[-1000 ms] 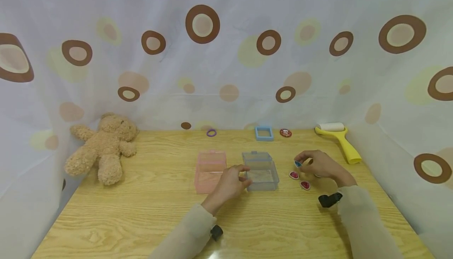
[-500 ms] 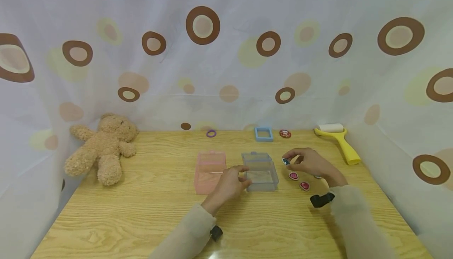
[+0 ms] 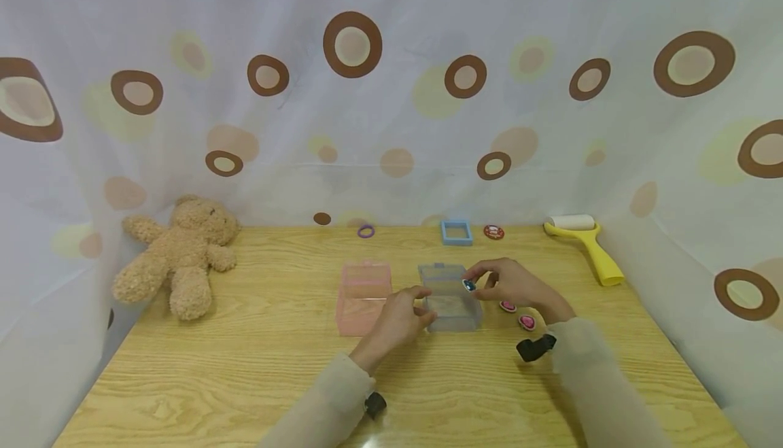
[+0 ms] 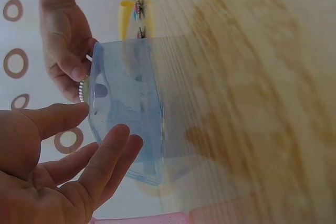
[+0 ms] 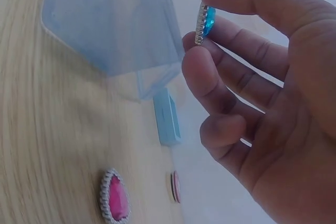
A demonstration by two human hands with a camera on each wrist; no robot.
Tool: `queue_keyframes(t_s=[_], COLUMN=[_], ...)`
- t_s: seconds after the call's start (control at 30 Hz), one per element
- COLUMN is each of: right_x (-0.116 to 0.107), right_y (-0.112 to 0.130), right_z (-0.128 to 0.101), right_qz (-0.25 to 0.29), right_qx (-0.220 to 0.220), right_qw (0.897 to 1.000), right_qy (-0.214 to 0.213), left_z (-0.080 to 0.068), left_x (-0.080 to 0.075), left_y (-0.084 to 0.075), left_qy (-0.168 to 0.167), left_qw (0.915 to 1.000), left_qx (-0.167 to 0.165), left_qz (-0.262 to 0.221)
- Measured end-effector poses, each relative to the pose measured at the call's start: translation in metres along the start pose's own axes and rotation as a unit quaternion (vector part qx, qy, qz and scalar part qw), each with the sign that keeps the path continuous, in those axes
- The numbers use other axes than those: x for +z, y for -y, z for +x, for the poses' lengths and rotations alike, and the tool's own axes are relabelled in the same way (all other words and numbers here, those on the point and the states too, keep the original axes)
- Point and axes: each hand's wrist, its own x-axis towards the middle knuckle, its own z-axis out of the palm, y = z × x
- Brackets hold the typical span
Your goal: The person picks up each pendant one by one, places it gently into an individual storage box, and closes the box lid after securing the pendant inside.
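1. patterned curtain [image 3: 397, 115]: white, with brown rings; the backdrop.
2. wooden table [image 3: 183, 380]: pale grain, carries everything below.
3. teddy bear [image 3: 183, 251]: tan, lying back at far left.
4. roller [image 3: 602, 257]: yellow handle, white barrel; far right corner.
5. left hand [image 3: 399, 319]: thumb and fingers spread apart, at the near left side of the grey box; contact i cannot make out. as it was a second ago.
6. right hand [image 3: 516, 285]: pinching the blue gem between thumb and fingertips. just changed: it has swung leftward, from beside the pink gems to the grey box. i judge the pick-up done and the carry nearly so, with the release not yet made.
7. pink box [image 3: 361, 312]: see-through, lid open, left of its fellow.
8. grey box [image 3: 453, 305]: see-through, bluish, lid open.
9. square frame [image 3: 457, 242]: light blue, at the back.
10. badge [image 3: 493, 232]: red, round, beside the frame.
11. purple ring [image 3: 361, 233]: at the back.
12. pink gems [image 3: 527, 323]: two, silver-edged, right of the grey box.
13. blue gem [image 5: 209, 20]: bright teal, faceted, beaded silvery rim; turned edge-on, outline uncertain. held above the grey box's right side.
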Motion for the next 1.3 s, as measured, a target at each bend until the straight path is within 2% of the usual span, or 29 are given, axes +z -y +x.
queue_keyframes(t_s=[0.2, 0.4, 0.7, 1.0, 1.3], right_x=[0.008, 0.013, 0.019, 0.024, 0.027], right_y=[0.001, 0.003, 0.009, 0.014, 0.014], right_z=[0.006, 0.009, 0.009, 0.011, 0.014], right_qz=[-0.015, -0.032, -0.073, -0.111, -0.150], right_qx=[-0.006, -0.013, -0.014, -0.044, -0.055], right_qw=[1.000, 0.999, 0.996, 0.991, 0.985], right_qy=[0.025, 0.032, 0.053, 0.059, 0.058], left_z=[0.000, 0.000, 0.000, 0.000, 0.001], left_x=[0.001, 0.001, 0.002, 0.003, 0.003], left_y=[0.002, 0.004, 0.003, 0.003, 0.002], left_qy=[0.006, 0.005, 0.005, 0.005, 0.002], left_qw=[1.0000, 0.9999, 1.0000, 0.9999, 1.0000], left_qx=[0.004, 0.013, 0.005, 0.000, 0.002], left_qz=[0.003, -0.001, 0.001, -0.011, -0.009])
